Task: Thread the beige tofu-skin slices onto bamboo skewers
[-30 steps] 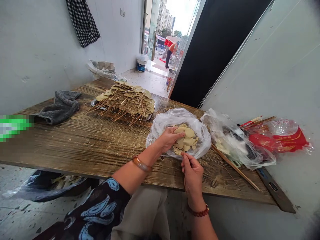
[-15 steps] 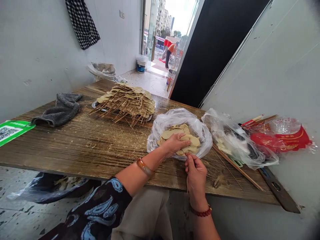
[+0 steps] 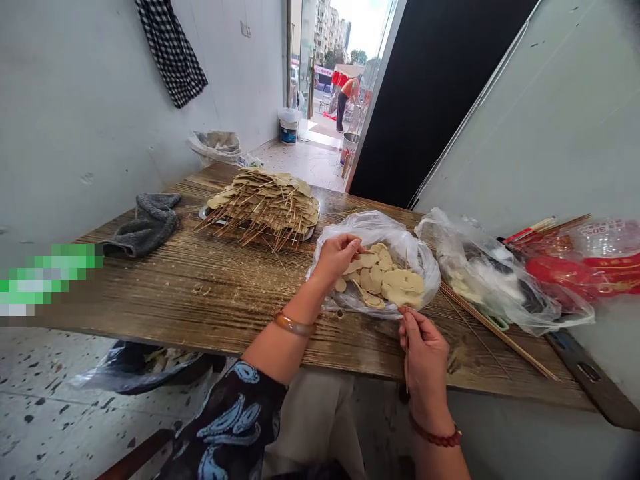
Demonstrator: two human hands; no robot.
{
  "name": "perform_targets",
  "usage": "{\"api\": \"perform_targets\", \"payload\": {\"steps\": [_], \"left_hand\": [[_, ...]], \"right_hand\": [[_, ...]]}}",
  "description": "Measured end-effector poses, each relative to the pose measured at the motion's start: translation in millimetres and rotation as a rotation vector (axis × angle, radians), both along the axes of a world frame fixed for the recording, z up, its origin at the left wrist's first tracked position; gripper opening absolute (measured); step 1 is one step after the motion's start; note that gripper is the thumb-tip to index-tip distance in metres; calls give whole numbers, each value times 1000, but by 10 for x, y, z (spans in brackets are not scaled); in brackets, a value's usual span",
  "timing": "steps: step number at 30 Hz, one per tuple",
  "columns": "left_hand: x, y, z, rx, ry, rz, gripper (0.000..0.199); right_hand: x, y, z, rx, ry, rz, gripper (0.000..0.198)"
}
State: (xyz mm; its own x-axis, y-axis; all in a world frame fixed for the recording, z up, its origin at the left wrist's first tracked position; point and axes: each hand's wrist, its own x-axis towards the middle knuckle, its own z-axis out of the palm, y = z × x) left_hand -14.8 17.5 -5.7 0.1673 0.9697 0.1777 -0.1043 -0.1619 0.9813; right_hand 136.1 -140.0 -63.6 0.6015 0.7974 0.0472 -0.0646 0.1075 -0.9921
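Observation:
My right hand pinches a thin wooden skewer near the table's front edge. Threaded on the skewer's upper part are flat, pale tan oval slices, resting over the near right side of a clear plastic bag. Inside the open bag lie more loose slices, some overlapping. My left hand is over the bag's left side, thumb and fingers pinched on the edge of a slice, mostly hidden by the fingers.
Skewered slices are heaped on a metal tray farther back. A grey cloth lies at left. Bare skewers, a second plastic bag and red packaging occupy the right. Beyond the doorway, a person bends over.
My left hand has moved off the threaded slices, back and left to loose slices in the bag. My right hand still holds the skewer. The whole view has shifted slightly.

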Motion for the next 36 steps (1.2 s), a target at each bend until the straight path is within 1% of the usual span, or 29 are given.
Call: {"api": "perform_targets", "payload": {"steps": [1,5,8,11,13,16,18,20,22,24,27,29,31,33,36], "left_hand": [[-12,8,-6,69,132,24,16],[-50,-22,7,327,759,107,15],[-81,-56,15,445,1090,113,23],[-111,-58,-7,484,1260,71,25],[-122,-52,-21,499,1307,39,23],[-116,-49,-16,496,1320,21,20],[-104,-41,-3,461,1270,45,22],[-94,-15,3,413,1140,70,23],[-89,27,-5,350,937,82,21],[-87,65,-21,253,688,73,18],[-81,75,-32,40,296,-22,17],[-77,49,-24,-81,102,-104,19],[-75,18,-7,-142,-21,-163,24],[-76,-3,12,-162,-99,-198,31],[-81,-11,40,-159,-158,-191,34]], "right_hand": [[18,-13,-19,-6,-8,-4,36],[29,-42,-68,-24,-47,4,39],[19,-36,-62,-25,-55,36,38],[22,-24,-45,-27,-54,52,37],[26,-21,-39,-35,-63,66,38],[29,-18,-40,-41,-70,80,38],[30,-16,-47,-41,-72,84,39],[32,-13,-56,-41,-74,82,40],[35,-13,-66,-41,-75,83,40],[36,-21,-70,-44,-83,97,38],[35,-47,-57,-51,-111,162,36],[35,-66,-40,-59,-146,218,35],[40,-80,-27,-69,-194,269,34],[47,-86,-23,-77,-241,305,33],[57,-83,-27,-81,-287,325,34]]}}
